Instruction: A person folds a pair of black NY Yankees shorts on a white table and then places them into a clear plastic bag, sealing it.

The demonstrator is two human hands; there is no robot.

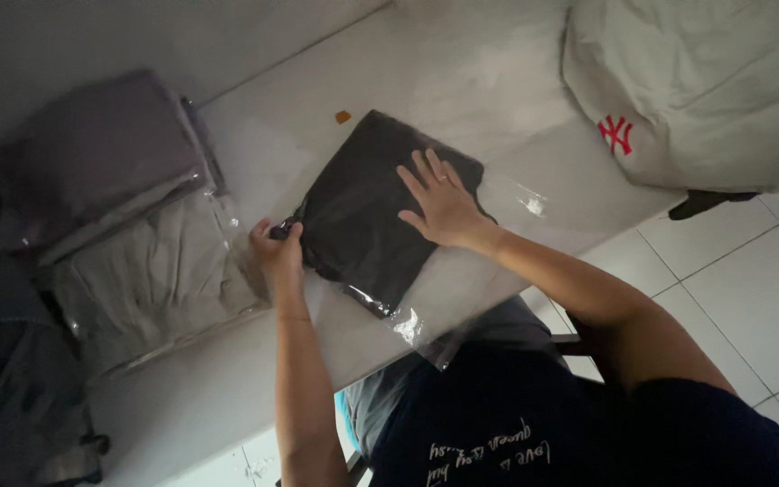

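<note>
The dark folded cloth garment [367, 216] lies in a clear plastic bag [412, 320] on the white table [462, 81], between your arms. Your right hand [444, 203] presses flat on it, fingers spread open. Your left hand [279, 248] pinches its left edge, fingers closed.

The right hand [444, 203] lay flat and hid part of the dark folded cloth [362, 216] under it. The left hand [277, 248] covered the cloth's near corner, so its fingertips could not be seen. The big pale bag [705, 81] ran off the top and right edges. The small orange speck [343, 116] was too tiny to tell.
</note>
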